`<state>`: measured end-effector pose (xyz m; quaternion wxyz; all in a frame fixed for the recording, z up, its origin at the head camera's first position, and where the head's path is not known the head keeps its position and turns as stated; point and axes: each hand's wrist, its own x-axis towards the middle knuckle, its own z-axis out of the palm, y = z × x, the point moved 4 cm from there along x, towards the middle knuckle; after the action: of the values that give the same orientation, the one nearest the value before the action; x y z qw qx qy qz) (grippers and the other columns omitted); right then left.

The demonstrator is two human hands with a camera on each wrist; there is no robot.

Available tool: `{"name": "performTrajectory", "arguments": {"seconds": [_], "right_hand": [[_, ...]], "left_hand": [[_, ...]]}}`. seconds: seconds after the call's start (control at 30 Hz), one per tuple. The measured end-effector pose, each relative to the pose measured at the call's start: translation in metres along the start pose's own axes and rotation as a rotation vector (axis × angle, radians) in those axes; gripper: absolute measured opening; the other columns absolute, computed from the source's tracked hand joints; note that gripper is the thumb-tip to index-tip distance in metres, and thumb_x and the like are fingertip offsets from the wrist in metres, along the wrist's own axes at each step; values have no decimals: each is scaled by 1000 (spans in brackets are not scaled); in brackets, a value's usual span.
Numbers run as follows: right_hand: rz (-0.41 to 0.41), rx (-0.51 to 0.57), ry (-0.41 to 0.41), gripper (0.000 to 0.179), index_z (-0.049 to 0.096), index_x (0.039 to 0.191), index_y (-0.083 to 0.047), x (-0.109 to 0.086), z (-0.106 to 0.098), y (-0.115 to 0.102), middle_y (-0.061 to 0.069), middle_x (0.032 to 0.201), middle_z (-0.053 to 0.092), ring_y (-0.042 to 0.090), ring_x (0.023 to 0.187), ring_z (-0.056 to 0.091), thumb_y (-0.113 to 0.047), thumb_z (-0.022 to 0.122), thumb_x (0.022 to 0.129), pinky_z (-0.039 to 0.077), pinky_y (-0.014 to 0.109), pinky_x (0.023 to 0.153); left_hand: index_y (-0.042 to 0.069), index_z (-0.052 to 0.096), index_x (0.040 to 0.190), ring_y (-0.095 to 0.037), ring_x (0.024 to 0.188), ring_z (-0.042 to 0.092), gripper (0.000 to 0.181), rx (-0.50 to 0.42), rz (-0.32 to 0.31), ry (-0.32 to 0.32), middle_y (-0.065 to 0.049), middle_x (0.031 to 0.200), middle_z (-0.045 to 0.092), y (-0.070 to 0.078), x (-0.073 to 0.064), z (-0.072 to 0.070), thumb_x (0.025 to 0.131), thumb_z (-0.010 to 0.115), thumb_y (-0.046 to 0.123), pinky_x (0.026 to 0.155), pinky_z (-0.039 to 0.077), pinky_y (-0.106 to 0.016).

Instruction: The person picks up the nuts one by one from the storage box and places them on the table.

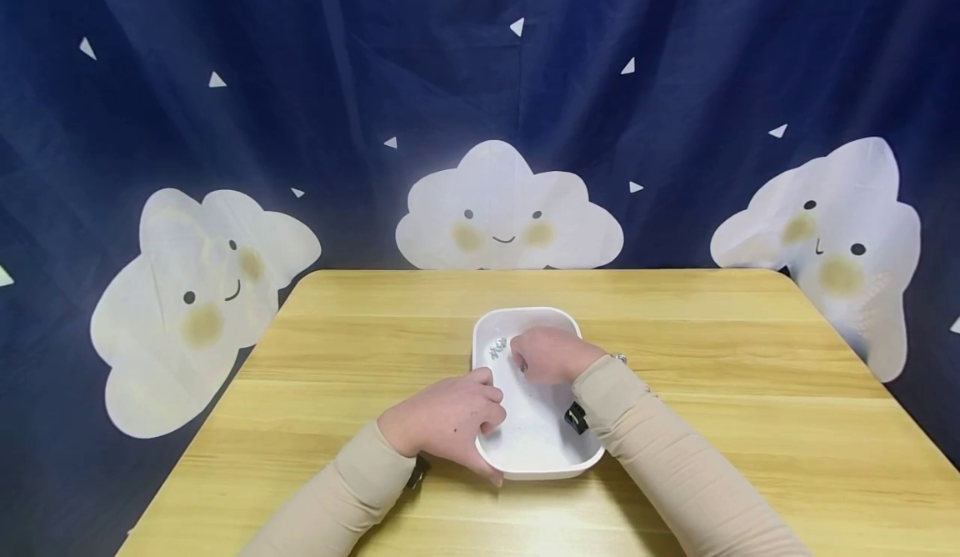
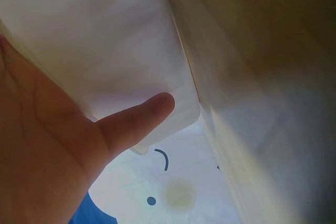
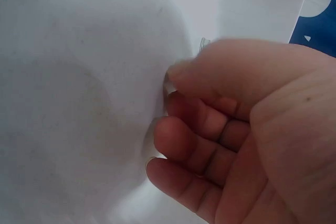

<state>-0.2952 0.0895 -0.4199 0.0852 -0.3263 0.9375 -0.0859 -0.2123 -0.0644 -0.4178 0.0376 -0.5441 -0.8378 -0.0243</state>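
A white rectangular tray point(image 1: 534, 436) with rounded corners stands on the table. My left hand point(image 1: 450, 415) grips its near left side, with fingers over the rim and the thumb point(image 2: 139, 116) along the outer wall. Inside, at the far left, lies a little cluster of shiny silvery pieces point(image 1: 498, 348), too small to name. My right hand point(image 1: 551, 354) reaches down into the tray just right of them, fingers curled and thumb tip against the index finger. A small grey piece point(image 1: 522, 367) shows at those fingertips, mostly hidden. Close by the thumb is one silvery piece point(image 3: 203, 43).
The wood-grain table point(image 1: 352, 348) spreads around the tray on every side. Behind it hangs a dark blue curtain point(image 1: 360, 57) with white smiling clouds. A black wrist device point(image 1: 576, 417) under the right sleeve overlaps the tray's right wall.
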Motion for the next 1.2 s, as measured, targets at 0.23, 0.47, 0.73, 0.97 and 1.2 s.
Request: {"name": "performTrajectory", "arguments": {"seconds": [0.23, 0.47, 0.73, 0.97, 1.2], "right_hand": [[25, -19, -12, 17, 56, 72, -21, -2, -1, -1, -7, 67, 55, 13, 64, 51, -11, 70, 74, 43, 30, 61], [48, 5, 27, 10, 60, 74, -19, -5, -8, -2, -6, 68, 56, 15, 65, 52, -16, 68, 76, 44, 31, 61], [12, 6, 109, 4, 61, 75, -16, -14, -19, -3, -7, 70, 55, 15, 67, 51, -15, 64, 76, 44, 32, 63], [32, 47, 171, 9, 59, 75, -19, -27, -30, -2, -8, 71, 55, 13, 68, 51, -14, 66, 76, 44, 31, 63], [15, 71, 250, 10, 58, 75, -19, -45, -53, -6, -7, 68, 50, 14, 65, 47, -13, 65, 78, 39, 31, 61]], "left_hand": [[25, 41, 66, -10, 79, 35, 62, -5, -3, 8, 16, 72, 35, 0, 0, 1, 63, 79, 74, 60, 29, -17], [25, 41, 66, -10, 79, 35, 62, -12, -10, 6, 16, 72, 35, -1, 0, 1, 63, 78, 75, 59, 29, -17], [24, 41, 65, -9, 78, 35, 64, -16, -6, 4, 16, 71, 35, -1, 1, 1, 62, 78, 76, 60, 29, -17], [24, 40, 65, -9, 78, 35, 65, -19, -4, -2, 15, 70, 35, -2, 1, 2, 62, 77, 77, 63, 29, -18], [24, 40, 65, -9, 78, 35, 64, -25, -12, -5, 15, 71, 36, -1, 2, 1, 62, 77, 77, 61, 29, -18]]}}
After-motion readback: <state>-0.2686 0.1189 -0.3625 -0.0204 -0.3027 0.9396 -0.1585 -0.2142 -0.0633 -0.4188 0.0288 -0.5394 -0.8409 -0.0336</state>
